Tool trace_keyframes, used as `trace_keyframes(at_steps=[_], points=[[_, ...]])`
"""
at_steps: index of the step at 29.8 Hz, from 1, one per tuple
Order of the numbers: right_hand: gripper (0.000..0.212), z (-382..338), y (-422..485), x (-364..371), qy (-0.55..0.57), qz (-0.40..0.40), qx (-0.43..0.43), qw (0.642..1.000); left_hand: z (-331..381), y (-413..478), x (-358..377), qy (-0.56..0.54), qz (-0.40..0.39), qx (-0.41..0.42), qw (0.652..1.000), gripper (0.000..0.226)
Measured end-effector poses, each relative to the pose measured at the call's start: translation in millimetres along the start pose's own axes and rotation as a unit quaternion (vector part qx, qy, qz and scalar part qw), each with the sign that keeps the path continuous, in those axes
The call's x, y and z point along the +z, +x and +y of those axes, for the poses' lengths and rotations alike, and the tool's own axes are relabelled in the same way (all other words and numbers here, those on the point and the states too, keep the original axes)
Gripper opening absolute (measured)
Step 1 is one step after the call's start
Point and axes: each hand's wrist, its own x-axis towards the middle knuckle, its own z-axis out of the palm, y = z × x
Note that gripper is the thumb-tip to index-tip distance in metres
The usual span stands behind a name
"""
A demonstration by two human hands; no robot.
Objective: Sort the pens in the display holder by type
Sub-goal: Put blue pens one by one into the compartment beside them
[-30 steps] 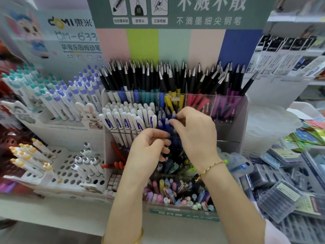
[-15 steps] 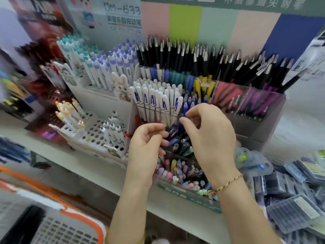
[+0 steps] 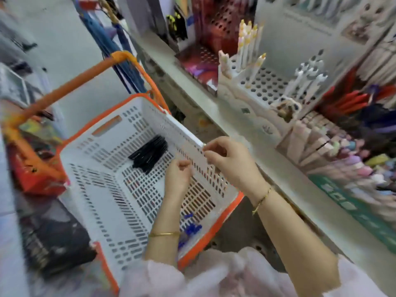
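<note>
Hovering over the basket (image 3: 132,116), left hand (image 3: 177,176) and right hand (image 3: 233,163) both curled, contents too blurred to tell; probably drop-off step, black pens (image 3: 150,153) far, blue pens (image 3: 191,228) near; next needs a reach right to the display holder (image 3: 304,142).

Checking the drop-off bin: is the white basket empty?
No, black pens lie in the white basket, with blue pens near its front corner.

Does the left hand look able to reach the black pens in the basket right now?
Probably yes: the left hand hovers over the open basket close to the black pens, with nothing lying between them.
</note>
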Motion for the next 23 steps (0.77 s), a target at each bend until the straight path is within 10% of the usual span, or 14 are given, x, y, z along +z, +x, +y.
trace_keyframes(at_steps=[3, 9, 23], points=[[0.009, 14, 3, 41, 0.026, -0.028, 0.051, 0.998, -69, 30, -21, 0.242, -0.075, -0.013, 0.967, 0.027], [0.011, 30, -4, 79, 0.054, -0.026, 0.127, 0.99, -151, 27, -18, 0.526, -0.345, 0.013, 0.777, 0.063], [0.012, 25, -4, 84, 0.095, 0.035, 0.182, 0.978, -166, 6, -6, 0.404, -0.427, -0.073, 0.806, 0.033]])
